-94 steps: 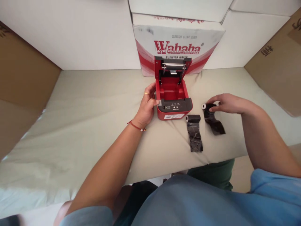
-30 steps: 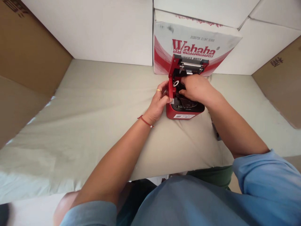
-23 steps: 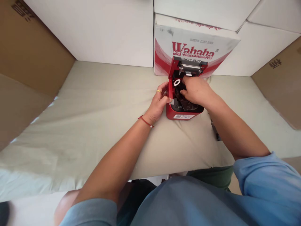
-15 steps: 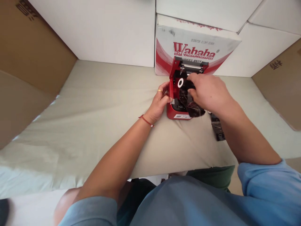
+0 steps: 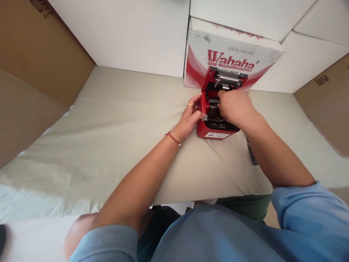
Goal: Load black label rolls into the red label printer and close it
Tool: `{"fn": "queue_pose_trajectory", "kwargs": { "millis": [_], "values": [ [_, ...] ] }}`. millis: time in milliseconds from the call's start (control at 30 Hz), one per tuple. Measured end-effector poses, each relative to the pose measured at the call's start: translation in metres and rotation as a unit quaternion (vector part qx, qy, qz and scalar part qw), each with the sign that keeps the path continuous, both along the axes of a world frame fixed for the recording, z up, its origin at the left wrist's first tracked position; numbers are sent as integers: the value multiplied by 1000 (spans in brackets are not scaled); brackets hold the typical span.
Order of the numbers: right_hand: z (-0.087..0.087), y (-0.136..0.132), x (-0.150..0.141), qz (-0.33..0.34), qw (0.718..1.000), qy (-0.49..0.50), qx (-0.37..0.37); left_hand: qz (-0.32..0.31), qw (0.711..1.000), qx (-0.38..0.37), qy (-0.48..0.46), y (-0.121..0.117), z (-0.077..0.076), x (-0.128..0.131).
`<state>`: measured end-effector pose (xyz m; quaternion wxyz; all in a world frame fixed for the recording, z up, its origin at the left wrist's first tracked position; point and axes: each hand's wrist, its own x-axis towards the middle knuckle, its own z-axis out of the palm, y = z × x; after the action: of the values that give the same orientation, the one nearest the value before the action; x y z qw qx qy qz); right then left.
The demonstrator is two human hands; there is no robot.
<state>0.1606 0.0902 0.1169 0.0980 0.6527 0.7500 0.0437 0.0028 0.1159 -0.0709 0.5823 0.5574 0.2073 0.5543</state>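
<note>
A red label printer point(image 5: 201, 128) stands on the cloth-covered table with its lid point(image 5: 226, 78) raised. My left hand point(image 5: 190, 115) grips the printer's left side, thumb at the front corner and fingers along the wall. Inside the open bay lies a roll of black film point(image 5: 214, 102), its loose end draped over the bay's front edge. My right hand point(image 5: 236, 105) reaches into the bay from the right with thumb and fingers on the roll, and covers the roll's right part. A second roll of black film point(image 5: 253, 156) lies right of the printer, mostly hidden by my right forearm.
A white and red Wahaha carton point(image 5: 231, 47) stands right behind the printer. White boxes point(image 5: 136, 36) form a wall along the back. Brown cartons stand at the left point(image 5: 40, 62) and right point(image 5: 324, 105). The pale green cloth point(image 5: 131, 120) has creases.
My right hand picked up the right-hand roll and brought it to the printer. It tilted and lifted the roll there, then lowered it into the bay. My left hand stayed on the printer.
</note>
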Motion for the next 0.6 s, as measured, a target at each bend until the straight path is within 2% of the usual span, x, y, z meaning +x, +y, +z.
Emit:
{"fn": "queue_pose_trajectory", "kwargs": {
  "millis": [133,267,400,600],
  "values": [
    [0,-3,2,14,999,28,11,2,1000,-5,-1,0,0,0],
    [3,-5,1,1,1000,11,-13,2,1000,-2,-1,0,1,0],
    [2,-4,2,27,999,13,-11,4,1000,-1,0,0,2,0],
    [-5,7,-3,-11,999,9,-40,4,1000,-7,10,-4,7,-1]
  ]
}}
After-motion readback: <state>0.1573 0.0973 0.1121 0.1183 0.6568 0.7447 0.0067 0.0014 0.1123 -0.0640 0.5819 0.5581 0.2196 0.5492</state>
